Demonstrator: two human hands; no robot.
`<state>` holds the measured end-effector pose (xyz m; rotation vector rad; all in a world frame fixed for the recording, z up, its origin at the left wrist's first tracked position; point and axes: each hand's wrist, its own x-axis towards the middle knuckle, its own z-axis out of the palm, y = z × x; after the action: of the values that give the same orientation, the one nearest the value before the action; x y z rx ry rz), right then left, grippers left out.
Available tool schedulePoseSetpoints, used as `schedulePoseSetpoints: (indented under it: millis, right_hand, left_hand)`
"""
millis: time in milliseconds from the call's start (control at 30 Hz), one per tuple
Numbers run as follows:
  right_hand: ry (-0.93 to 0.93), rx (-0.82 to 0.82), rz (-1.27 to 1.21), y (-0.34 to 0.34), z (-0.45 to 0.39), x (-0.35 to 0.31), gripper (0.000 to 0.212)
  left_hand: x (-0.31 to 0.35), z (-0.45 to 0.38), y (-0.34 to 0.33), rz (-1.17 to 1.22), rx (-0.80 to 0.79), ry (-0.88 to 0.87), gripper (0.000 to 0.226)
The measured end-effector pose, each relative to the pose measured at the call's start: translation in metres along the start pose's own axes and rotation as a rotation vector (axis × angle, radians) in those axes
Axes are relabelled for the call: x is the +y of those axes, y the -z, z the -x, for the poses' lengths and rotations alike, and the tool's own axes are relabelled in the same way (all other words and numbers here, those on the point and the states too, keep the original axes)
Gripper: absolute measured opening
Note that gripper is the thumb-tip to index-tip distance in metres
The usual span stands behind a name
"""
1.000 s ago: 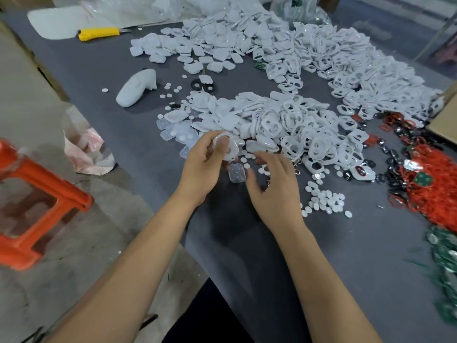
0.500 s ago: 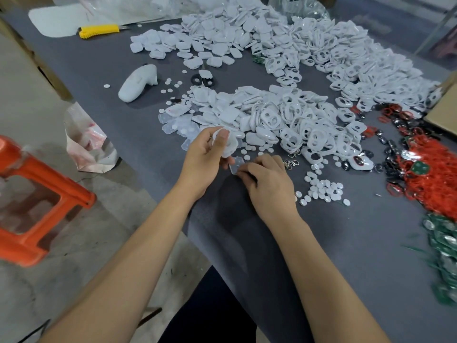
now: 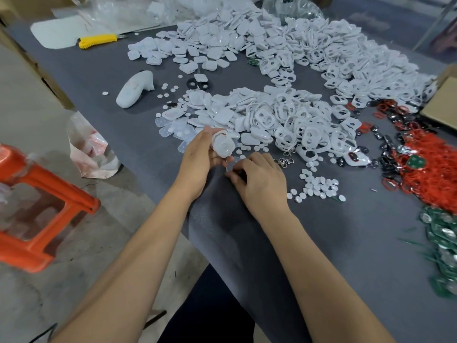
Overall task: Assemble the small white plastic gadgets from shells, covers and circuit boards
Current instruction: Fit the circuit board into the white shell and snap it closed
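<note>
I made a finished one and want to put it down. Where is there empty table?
Bare grey table lies right of the right hand, between the small white discs and green boards. More lies between the yellow knife and white tool. The white shell heap is crowded.

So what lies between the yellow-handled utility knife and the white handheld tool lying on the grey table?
In the head view, only bare grey table separates the yellow-handled utility knife from the white handheld tool.

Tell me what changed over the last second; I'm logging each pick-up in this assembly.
The right hand drew back from the clear cover it was reaching for and curled its fingers at the table edge; the cover is now mostly hidden, so a grip can't be confirmed. The left hand kept holding the white shell. The piles stayed put.
</note>
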<state>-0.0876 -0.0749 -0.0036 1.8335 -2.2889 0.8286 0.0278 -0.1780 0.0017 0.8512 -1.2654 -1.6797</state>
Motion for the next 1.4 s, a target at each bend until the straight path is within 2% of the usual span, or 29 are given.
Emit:
schedulePoseSetpoints:
  millis: [100, 233, 333, 533, 600, 767, 1100, 1200, 1300, 1400]
  right_hand:
    - [0.054, 0.064, 0.078, 0.001, 0.001, -0.006, 0.016]
    - [0.101, 0.072, 0.136, 0.002, 0.000, -0.011, 0.020]
    - [0.091, 0.040, 0.124, 0.002, 0.000, -0.009, 0.020]
    - [0.060, 0.073, 0.151, 0.001, 0.000, -0.008, 0.014]
    - [0.046, 0.090, 0.140, 0.001, 0.000, -0.008, 0.013]
    - [-0.008, 0.094, 0.123, 0.000, 0.000, -0.004, 0.026]
    - [-0.066, 0.140, 0.122, -0.005, -0.001, -0.002, 0.013]
    - [-0.103, 0.219, 0.090, -0.001, 0.003, 0.001, 0.012]
    - [-0.143, 0.338, 0.099, 0.008, 0.010, 0.007, 0.014]
    - [-0.182, 0.397, 0.115, 0.019, 0.024, 0.016, 0.013]
  left_hand:
    - [0.001, -0.001, 0.000, 0.073, -0.023, 0.011, 0.042]
    - [-0.003, -0.002, 0.002, 0.085, -0.008, 0.007, 0.023]
    - [-0.004, -0.002, 0.003, 0.015, 0.001, -0.010, 0.023]
    - [-0.003, -0.002, 0.003, -0.035, -0.005, -0.021, 0.023]
    - [-0.003, -0.001, 0.001, -0.126, -0.036, -0.028, 0.024]
    - [-0.007, 0.001, -0.002, -0.290, -0.085, -0.061, 0.021]
    - [-0.004, 0.001, -0.002, -0.173, -0.032, -0.033, 0.029]
    - [-0.005, 0.001, -0.001, -0.206, -0.034, -0.050, 0.024]
    - [-0.005, 0.004, -0.003, -0.326, -0.050, -0.103, 0.020]
    - [-0.008, 0.015, -0.012, -0.652, -0.132, -0.294, 0.022]
